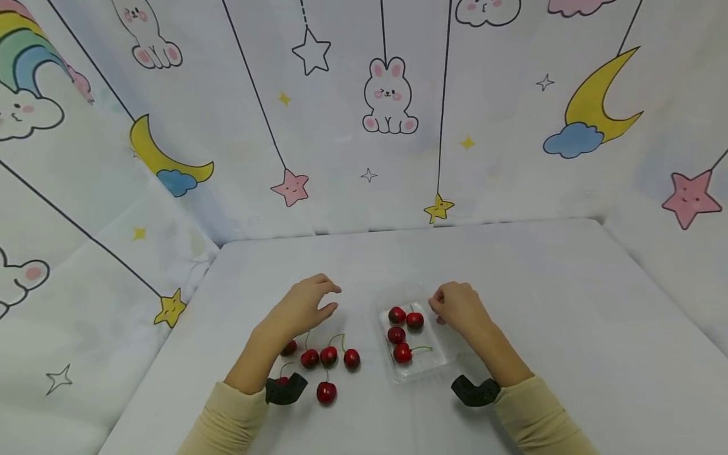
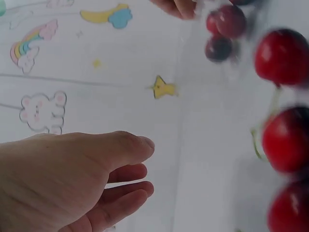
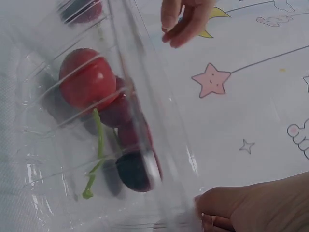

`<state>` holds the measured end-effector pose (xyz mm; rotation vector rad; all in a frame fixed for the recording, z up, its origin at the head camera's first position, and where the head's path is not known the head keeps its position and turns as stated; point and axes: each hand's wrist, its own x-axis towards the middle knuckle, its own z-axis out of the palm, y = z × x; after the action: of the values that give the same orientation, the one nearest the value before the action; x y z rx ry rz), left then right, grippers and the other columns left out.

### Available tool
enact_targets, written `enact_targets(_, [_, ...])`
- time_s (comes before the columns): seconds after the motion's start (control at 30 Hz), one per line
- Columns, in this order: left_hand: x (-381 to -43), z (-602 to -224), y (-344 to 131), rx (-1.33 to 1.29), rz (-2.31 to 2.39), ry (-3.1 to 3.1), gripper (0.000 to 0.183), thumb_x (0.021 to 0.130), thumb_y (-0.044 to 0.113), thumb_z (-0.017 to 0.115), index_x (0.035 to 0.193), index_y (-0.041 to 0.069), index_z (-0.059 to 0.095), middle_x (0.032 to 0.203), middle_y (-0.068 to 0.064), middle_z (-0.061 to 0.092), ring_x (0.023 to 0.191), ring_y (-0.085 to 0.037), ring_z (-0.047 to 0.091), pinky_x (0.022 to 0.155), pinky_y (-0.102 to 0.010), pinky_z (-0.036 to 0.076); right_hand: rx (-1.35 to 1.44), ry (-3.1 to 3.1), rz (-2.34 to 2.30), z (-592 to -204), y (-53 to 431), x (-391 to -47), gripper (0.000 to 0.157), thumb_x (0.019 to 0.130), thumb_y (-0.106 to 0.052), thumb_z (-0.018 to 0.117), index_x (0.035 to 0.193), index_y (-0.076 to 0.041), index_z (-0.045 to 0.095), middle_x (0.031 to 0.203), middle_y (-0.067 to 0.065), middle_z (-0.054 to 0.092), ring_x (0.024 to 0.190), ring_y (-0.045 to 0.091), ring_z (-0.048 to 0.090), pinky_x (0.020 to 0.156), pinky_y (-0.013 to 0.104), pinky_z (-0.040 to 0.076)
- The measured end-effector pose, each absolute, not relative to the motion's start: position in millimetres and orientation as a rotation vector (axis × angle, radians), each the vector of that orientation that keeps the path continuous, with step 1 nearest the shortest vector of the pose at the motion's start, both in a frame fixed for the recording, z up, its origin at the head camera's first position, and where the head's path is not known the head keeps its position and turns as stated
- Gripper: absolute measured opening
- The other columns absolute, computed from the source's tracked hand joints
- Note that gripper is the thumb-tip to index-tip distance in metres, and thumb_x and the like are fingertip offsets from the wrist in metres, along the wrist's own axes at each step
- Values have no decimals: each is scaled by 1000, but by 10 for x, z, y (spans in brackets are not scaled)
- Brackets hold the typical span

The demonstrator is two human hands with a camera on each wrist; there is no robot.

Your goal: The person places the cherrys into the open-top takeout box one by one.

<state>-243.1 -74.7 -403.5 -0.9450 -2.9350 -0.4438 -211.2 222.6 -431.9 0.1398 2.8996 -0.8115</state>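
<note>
My left hand [image 1: 303,305] hovers over the table, its fingers loosely bent, thumb apart from them and nothing between them. Several red cherries [image 1: 327,393] with green stems lie near it, some partly hidden behind the left forearm and wrist mount. To their right stands a clear plastic box [image 1: 421,370] holding several cherries [image 1: 402,353], one with its stem pointing right. At the box's right side, my right hand [image 1: 459,308] grips the edge with curled fingers; in the right wrist view the thumb [image 3: 219,200] lies against the clear wall.
A white table [image 1: 546,284] spreads under everything. Behind and to the left hangs a white cloth [image 1: 341,145] printed with rabbits, moons and stars. Black wrist mounts [image 1: 475,390] stick out under both wrists.
</note>
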Motion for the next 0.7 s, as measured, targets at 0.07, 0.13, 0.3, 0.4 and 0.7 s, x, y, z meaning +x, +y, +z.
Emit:
enact_targets(0.07, [-2408,-4096,-898,-897,-437,-2977,27,87,17,69,112,9,67,114,-4,63,107,-23,61,92,-40,51,139,2900,-805,-4321,2226,-2116,17,91,-20,60,87,-5,66,69,2,65,58,9,59,50,23,42])
enact_targets(0.13, [-2379,-4162,-1030,-859,-433,-3005,27,86,18,69,112,9,67,113,-4,63,107,-24,61,93,-41,51,138,2900,-798,-4325,2224,-2119,16,91,-20,60,87,-5,65,69,2,65,58,9,59,51,23,42])
enact_targets(0.3, [-2292,-4297,-1267,-818,-404,-3023,26,85,18,71,109,8,68,109,-4,63,104,-25,62,92,-42,51,152,2896,-788,-4316,2213,-2115,16,91,-20,61,88,-4,65,70,3,66,59,10,58,52,23,42])
enact_targets(0.4, [-2239,-4346,-1358,-799,-401,-3026,25,84,18,71,107,8,69,107,-3,64,103,-24,62,91,-41,51,149,2897,-795,-4313,2214,-2106,17,91,-19,61,89,-4,66,70,4,66,60,10,60,53,23,43])
enact_targets(0.7, [-2115,-4466,-1530,-765,-445,-3006,21,82,16,73,102,10,70,103,0,64,98,-21,63,90,-40,52,117,2908,-778,-4323,2204,-2103,18,92,-19,59,90,-3,67,69,3,66,60,11,58,52,24,43])
